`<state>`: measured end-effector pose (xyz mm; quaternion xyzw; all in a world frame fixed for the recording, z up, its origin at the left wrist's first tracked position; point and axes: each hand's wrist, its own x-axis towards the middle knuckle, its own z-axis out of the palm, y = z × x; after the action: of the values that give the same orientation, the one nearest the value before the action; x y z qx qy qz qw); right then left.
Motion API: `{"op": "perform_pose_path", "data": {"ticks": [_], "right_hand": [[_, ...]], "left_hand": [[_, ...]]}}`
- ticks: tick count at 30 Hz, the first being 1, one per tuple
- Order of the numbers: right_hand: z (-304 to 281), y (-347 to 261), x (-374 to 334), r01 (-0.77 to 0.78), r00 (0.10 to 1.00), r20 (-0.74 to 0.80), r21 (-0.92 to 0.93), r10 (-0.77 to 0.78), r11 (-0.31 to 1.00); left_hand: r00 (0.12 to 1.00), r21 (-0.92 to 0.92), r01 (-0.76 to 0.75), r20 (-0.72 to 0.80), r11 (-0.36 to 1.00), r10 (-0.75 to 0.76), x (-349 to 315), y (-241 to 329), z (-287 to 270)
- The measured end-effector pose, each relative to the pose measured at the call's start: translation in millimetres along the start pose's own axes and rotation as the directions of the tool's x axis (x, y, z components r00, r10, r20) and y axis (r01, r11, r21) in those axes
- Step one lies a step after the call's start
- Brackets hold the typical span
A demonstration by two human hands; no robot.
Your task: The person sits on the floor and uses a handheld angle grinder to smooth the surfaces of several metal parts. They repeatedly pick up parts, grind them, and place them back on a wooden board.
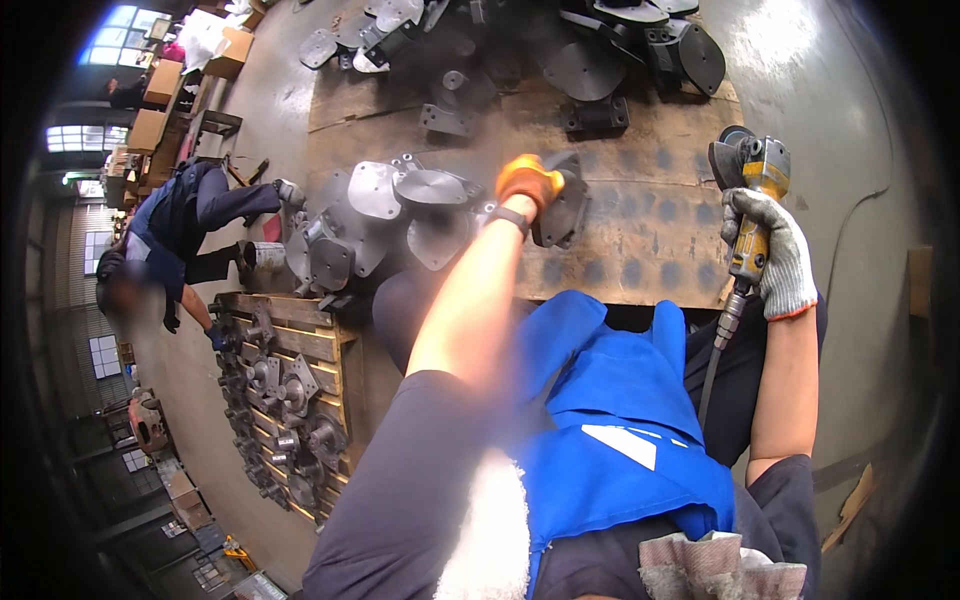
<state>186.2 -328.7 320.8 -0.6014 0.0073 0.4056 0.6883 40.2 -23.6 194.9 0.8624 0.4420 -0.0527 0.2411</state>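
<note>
My left hand (530,183), in an orange and yellow glove, is closed on the edge of a dark metal plate part (567,215) that stands over the wooden board (640,250). My right hand (785,245), in a whitish knit glove, grips a yellow and black angle grinder (768,165). The grinder's disc (735,135) points up and away from me, beyond the board's right edge. A hose (708,385) runs down from its lower end. Left of my left hand lie several grey metal plate parts (432,187) in a heap. The left fingertips are partly hidden.
More metal parts (585,72) are heaped at the board's far side. On the left, a wooden pallet (325,345) carries several flanged metal parts (297,385). Another person (190,225) bends over it, a gloved hand on the parts. A cable (850,210) trails across the floor at right.
</note>
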Motion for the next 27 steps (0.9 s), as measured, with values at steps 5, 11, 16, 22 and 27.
{"op": "perform_pose_path", "data": {"ticks": [5,11,16,22,27], "right_hand": [[-1,-2,0,-0.016,1.0,0.006,0.071,0.015,0.997],[0,-6,-5,-0.045,0.999,-0.026,0.104,0.048,0.994],[-4,-5,-5,-0.007,0.999,-0.039,0.128,0.012,0.992],[14,-10,-11,-0.007,1.0,0.016,0.079,0.006,0.997],[4,0,-5,-0.004,0.994,0.105,0.081,-0.005,0.997]], "left_hand": [[0.868,-0.065,0.416,-0.268,0.907,-0.418,51,-74,-75],[0.62,-0.674,0.493,-0.172,0.55,-0.766,101,-183,-173],[0.731,-0.056,0.524,-0.483,0.85,-0.483,51,-191,-173],[0.674,-0.257,0.42,-0.554,0.87,-0.489,-12,-304,-119],[0.651,-0.178,0.405,-0.633,0.897,-0.42,-73,-346,-92]]}}
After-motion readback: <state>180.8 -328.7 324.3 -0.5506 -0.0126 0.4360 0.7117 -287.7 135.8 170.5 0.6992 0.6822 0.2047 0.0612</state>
